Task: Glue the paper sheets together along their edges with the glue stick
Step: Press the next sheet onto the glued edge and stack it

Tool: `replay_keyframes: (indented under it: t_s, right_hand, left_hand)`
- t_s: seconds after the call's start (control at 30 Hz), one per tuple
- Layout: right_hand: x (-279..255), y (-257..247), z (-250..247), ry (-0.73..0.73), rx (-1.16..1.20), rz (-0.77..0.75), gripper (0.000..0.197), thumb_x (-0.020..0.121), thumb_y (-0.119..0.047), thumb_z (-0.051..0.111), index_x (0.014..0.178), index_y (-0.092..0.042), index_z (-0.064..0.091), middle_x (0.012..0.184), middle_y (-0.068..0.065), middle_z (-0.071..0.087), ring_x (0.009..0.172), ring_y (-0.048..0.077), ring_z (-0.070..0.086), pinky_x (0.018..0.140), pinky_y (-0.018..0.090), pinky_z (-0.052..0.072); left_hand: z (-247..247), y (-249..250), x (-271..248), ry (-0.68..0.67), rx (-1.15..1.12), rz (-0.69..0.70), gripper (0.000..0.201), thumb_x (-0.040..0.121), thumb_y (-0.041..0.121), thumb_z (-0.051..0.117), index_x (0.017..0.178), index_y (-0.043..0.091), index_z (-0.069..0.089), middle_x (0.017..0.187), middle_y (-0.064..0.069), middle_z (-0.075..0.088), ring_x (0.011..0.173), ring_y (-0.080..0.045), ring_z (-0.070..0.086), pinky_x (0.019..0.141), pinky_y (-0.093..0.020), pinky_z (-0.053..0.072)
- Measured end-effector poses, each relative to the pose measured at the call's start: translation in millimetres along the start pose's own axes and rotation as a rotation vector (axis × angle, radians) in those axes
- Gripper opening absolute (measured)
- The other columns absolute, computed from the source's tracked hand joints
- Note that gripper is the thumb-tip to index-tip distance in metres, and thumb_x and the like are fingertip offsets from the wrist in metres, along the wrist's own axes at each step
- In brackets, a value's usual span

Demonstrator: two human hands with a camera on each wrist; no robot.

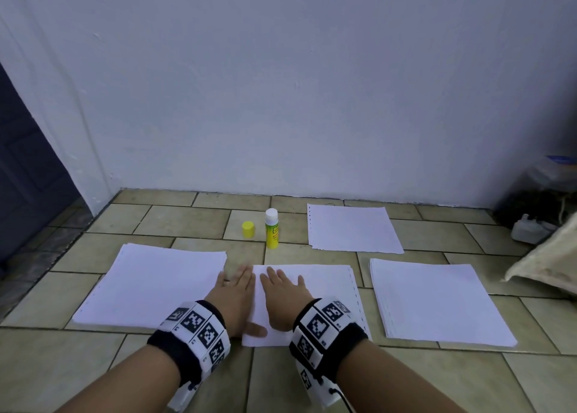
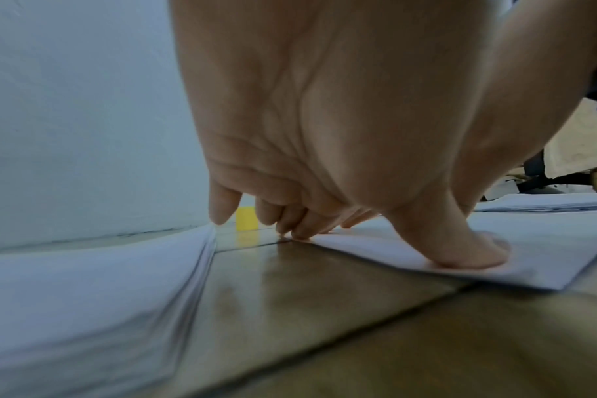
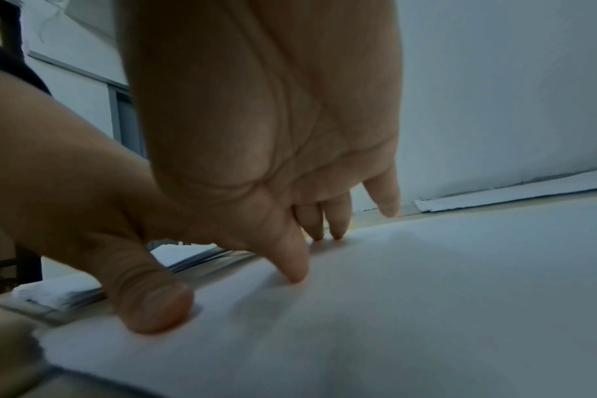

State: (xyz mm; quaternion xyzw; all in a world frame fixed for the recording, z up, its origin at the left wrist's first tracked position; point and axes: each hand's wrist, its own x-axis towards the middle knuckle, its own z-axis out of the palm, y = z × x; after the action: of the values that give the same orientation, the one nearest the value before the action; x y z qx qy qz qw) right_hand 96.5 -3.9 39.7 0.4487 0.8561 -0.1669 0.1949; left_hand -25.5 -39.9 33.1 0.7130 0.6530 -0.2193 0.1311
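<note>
White paper sheets (image 1: pixel 327 284) lie on the tiled floor right in front of me. My left hand (image 1: pixel 237 291) lies flat along their left edge, its thumb (image 2: pixel 474 255) pressing the near corner. My right hand (image 1: pixel 284 294) presses flat on the same sheets (image 3: pixel 426 282) with straight fingers. An uncapped glue stick (image 1: pixel 271 228) with a white top and yellow-green label stands upright beyond the sheets. Its yellow cap (image 1: pixel 248 229) stands to its left, also showing in the left wrist view as the cap (image 2: pixel 246 222).
A thick paper stack (image 1: pixel 156 284) lies to the left, another stack (image 1: pixel 437 300) to the right, and a single sheet (image 1: pixel 352 228) at the back right. A pale wall (image 1: pixel 281 100) rises behind. A sack (image 1: pixel 549 266) and clutter sit far right.
</note>
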Motion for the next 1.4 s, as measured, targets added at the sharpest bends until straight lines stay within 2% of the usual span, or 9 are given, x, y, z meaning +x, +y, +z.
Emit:
replay_keyframes:
  t_s: [0.17, 0.43, 0.6, 0.8, 0.9, 1.0, 1.1, 1.27, 1.4]
  right_hand:
    - [-10.5, 30.3, -7.5, -0.027, 0.160, 0.039, 0.076, 0.093, -0.011, 0.043, 0.153, -0.013, -0.002, 0.161, -0.002, -0.008, 0.148, 0.015, 0.005, 0.119, 0.047, 0.001]
    - [-34.9, 104.8, 1.2, 0.036, 0.232, 0.291, 0.075, 0.096, -0.045, 0.046, 0.153, -0.017, 0.006, 0.161, -0.004, 0.004, 0.144, 0.022, 0.024, 0.117, 0.049, 0.015]
    - [-30.3, 100.0, 2.9, 0.131, 0.192, 0.257, 0.076, 0.084, -0.038, 0.068, 0.141, -0.006, 0.029, 0.145, 0.009, 0.035, 0.130, 0.025, 0.040, 0.106, 0.036, 0.037]
    - [-29.1, 82.1, -2.9, 0.112, -0.021, 0.350, 0.054, 0.089, -0.027, 0.061, 0.134, -0.008, 0.038, 0.135, 0.015, 0.034, 0.127, 0.032, 0.033, 0.095, 0.035, 0.041]
    - [-24.9, 71.8, -1.1, 0.113, -0.013, 0.207, 0.047, 0.092, -0.010, 0.049, 0.136, -0.005, 0.035, 0.137, 0.016, 0.035, 0.124, 0.032, 0.036, 0.090, 0.032, 0.036]
    - [-21.5, 56.9, 2.9, 0.128, 0.048, 0.083, 0.056, 0.090, -0.005, 0.048, 0.143, -0.004, 0.026, 0.144, 0.011, 0.029, 0.133, 0.031, 0.029, 0.108, 0.039, 0.032]
    - [-17.0, 46.5, 5.5, 0.111, 0.143, 0.058, 0.063, 0.090, -0.004, 0.047, 0.146, -0.002, 0.019, 0.155, 0.009, 0.017, 0.143, 0.030, 0.015, 0.115, 0.043, 0.025]
    - [-13.6, 38.7, 1.4, 0.105, 0.262, -0.017, 0.072, 0.087, -0.005, 0.056, 0.147, -0.009, 0.016, 0.146, 0.011, 0.032, 0.130, 0.029, 0.041, 0.110, 0.039, 0.033]
    - [-17.8, 40.4, -2.2, 0.086, 0.181, 0.023, 0.076, 0.087, -0.004, 0.049, 0.150, -0.009, 0.006, 0.145, 0.010, 0.040, 0.131, 0.025, 0.042, 0.119, 0.046, 0.005]
  left_hand:
    - [-4.7, 0.5, 0.0, -0.027, 0.008, -0.007, 0.114, 0.084, 0.070, 0.048, 0.150, -0.002, -0.010, 0.159, -0.014, -0.015, 0.148, -0.023, -0.012, 0.119, -0.046, 0.000]
    - [-5.9, -0.8, -1.6, -0.058, -0.008, -0.001, 0.113, 0.084, 0.069, 0.047, 0.149, -0.001, -0.012, 0.159, -0.014, -0.016, 0.147, -0.023, -0.015, 0.119, -0.049, 0.000]
    - [-19.0, 3.9, -4.2, -0.056, 0.004, -0.005, 0.116, 0.080, 0.065, 0.060, 0.150, -0.004, -0.001, 0.159, -0.014, -0.013, 0.146, -0.026, -0.018, 0.119, -0.052, 0.002]
    - [-20.4, 2.0, -8.5, -0.038, 0.020, -0.056, 0.132, 0.067, 0.061, 0.076, 0.151, 0.001, -0.006, 0.159, -0.011, -0.017, 0.145, -0.029, -0.022, 0.117, -0.056, 0.001]
    - [-23.7, 6.1, -9.7, 0.011, -0.025, 0.009, 0.126, 0.070, 0.065, 0.070, 0.152, 0.003, -0.003, 0.159, -0.010, -0.014, 0.145, -0.030, -0.020, 0.117, -0.055, 0.001]
    - [-26.3, 17.2, -7.6, 0.099, -0.077, 0.113, 0.105, 0.078, 0.064, 0.064, 0.151, 0.007, 0.013, 0.161, -0.005, -0.005, 0.148, -0.024, -0.012, 0.118, -0.050, 0.004]
    - [-24.3, 26.2, -3.4, 0.101, -0.091, 0.162, 0.101, 0.083, 0.056, 0.063, 0.153, 0.008, 0.007, 0.161, -0.006, -0.003, 0.148, -0.021, -0.007, 0.119, -0.045, 0.007]
    - [-16.9, 27.3, 3.3, 0.058, -0.131, 0.180, 0.114, 0.080, 0.059, 0.065, 0.153, 0.008, -0.005, 0.161, -0.006, -0.008, 0.149, -0.020, -0.007, 0.120, -0.045, 0.005]
    - [-14.3, 26.8, 4.8, 0.033, -0.096, 0.161, 0.113, 0.080, 0.063, 0.061, 0.153, 0.008, -0.006, 0.161, -0.006, -0.009, 0.149, -0.019, -0.004, 0.121, -0.043, 0.004]
